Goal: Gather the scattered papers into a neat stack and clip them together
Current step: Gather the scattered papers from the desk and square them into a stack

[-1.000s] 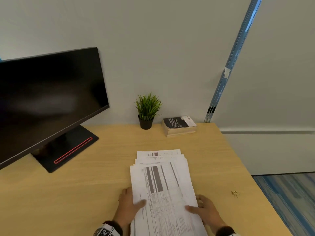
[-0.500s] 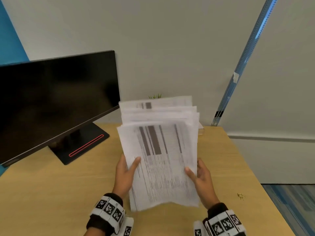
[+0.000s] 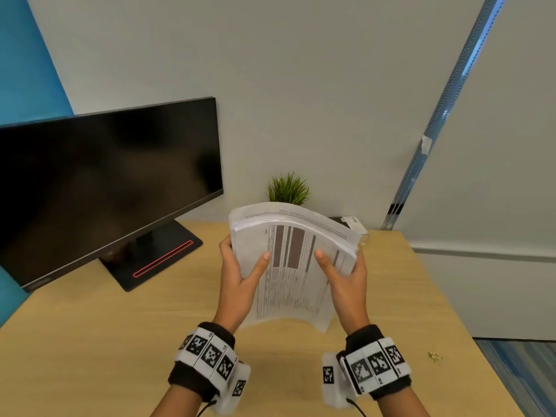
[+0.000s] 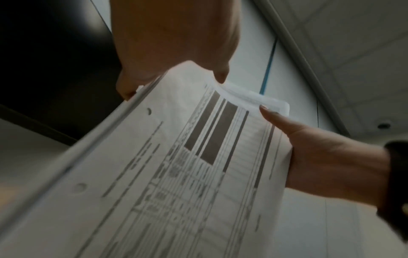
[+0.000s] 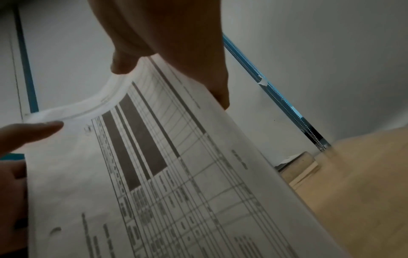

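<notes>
A thick stack of printed papers [image 3: 296,293] stands on end over the wooden desk [image 3: 90,341], its top bowed toward me. Whether its lower edge touches the desk I cannot tell. My left hand [image 3: 239,276] grips the left side, thumb on the front sheet and fingers behind. My right hand [image 3: 346,284] grips the right side the same way. In the left wrist view the left hand [image 4: 172,43] holds the papers [image 4: 176,174], and the right hand [image 4: 326,157] is across the sheet. The right wrist view has the right hand [image 5: 176,43] on the papers [image 5: 176,174]. Small gold clips [image 3: 435,357] lie at the desk's right edge.
A dark monitor [image 3: 105,191] on a black stand fills the left of the desk. A small potted plant [image 3: 288,189] and a low pile of books [image 3: 349,222] stand at the back against the wall. The desk ends close on the right, with blue carpet below.
The papers went from lying flat and fanned on the desk to standing upright in both hands. Their staggered top edges have drawn closer together, and both hands have slid higher up the sides.
</notes>
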Demonstrator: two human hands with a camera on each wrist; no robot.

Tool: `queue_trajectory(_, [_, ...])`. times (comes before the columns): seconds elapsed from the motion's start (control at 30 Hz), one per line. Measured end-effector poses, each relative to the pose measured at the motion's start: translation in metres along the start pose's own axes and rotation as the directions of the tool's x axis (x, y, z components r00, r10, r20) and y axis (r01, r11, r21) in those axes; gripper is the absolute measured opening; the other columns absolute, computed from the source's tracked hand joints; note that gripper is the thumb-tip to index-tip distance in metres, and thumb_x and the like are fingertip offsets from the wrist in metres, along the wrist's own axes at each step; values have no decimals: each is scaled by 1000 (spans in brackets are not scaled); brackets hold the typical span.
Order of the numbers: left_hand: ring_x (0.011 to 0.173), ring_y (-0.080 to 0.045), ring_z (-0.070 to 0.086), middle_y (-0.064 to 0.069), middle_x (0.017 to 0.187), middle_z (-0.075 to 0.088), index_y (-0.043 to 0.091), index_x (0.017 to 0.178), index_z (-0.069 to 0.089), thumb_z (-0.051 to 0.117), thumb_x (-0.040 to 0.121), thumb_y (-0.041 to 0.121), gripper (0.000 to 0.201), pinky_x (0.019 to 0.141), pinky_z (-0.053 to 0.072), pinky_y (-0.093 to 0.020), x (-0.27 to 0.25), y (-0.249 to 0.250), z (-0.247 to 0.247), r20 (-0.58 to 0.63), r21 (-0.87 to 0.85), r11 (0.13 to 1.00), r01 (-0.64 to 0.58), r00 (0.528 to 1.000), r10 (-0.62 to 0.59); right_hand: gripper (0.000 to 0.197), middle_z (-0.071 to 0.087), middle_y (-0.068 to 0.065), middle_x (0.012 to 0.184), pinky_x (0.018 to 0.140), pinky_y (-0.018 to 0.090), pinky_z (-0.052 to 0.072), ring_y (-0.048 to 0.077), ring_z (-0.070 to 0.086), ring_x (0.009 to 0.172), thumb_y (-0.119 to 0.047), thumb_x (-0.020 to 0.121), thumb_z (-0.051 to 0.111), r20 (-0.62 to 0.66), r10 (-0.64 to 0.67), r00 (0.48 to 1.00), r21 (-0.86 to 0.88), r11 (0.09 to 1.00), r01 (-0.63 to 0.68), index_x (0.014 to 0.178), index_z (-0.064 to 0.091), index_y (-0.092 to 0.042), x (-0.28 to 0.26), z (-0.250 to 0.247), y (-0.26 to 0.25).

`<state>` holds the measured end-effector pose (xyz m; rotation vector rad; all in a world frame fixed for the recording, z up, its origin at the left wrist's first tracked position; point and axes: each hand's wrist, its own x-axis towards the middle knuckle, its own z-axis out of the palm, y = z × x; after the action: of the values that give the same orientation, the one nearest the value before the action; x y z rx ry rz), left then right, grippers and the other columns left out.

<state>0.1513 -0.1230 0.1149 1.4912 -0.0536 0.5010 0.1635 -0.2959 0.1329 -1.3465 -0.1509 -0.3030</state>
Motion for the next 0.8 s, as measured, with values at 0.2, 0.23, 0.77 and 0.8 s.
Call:
queue_trajectory(0.2, [102, 16, 53, 21, 125, 38, 29, 135, 18, 69, 80, 12, 76, 75, 50, -8, 19, 10, -1, -75, 28, 996, -89, 993, 91, 86, 56, 4, 123, 101, 30, 44, 11, 54, 117, -14, 70, 80, -26, -460, 888, -363, 832, 420, 135, 27, -33, 20, -3, -22])
queue_trajectory(0.23, [106, 16, 50, 26, 129, 32, 36, 137, 12, 70, 80, 15, 84, 80, 49, -9, 20, 11, -3, -63, 67, 991, -118, 991, 122, 76, 55, 2, 123, 100, 24, 43, 8, 53, 115, -19, 71, 79, 71, -517, 853, -468, 738, 486, 133, 36, -32, 23, -6, -27])
queue_trajectory(0.77, [101, 5, 61, 13, 113, 59, 35, 125, 40, 55, 91, 17, 42, 89, 55, -34, 26, -13, -19, 133, 165, 986, -14, 991, -8, 43, 73, -6, 91, 84, 34, 51, 5, 66, 90, -4, 67, 80, 81, -46, 996, -368, 927, 73, 106, 65, -15, 30, -33, 12])
queue_trajectory(0.8, [101, 0, 62, 10, 111, 62, 32, 119, 47, 52, 93, 16, 31, 92, 52, -43, 24, -16, -16, 128, 172, 985, -9, 992, -13, 25, 73, -8, 80, 78, 34, 51, 7, 66, 82, -2, 71, 76, 47, -8, 999, -337, 941, 23, 91, 70, -15, 31, -30, 16])
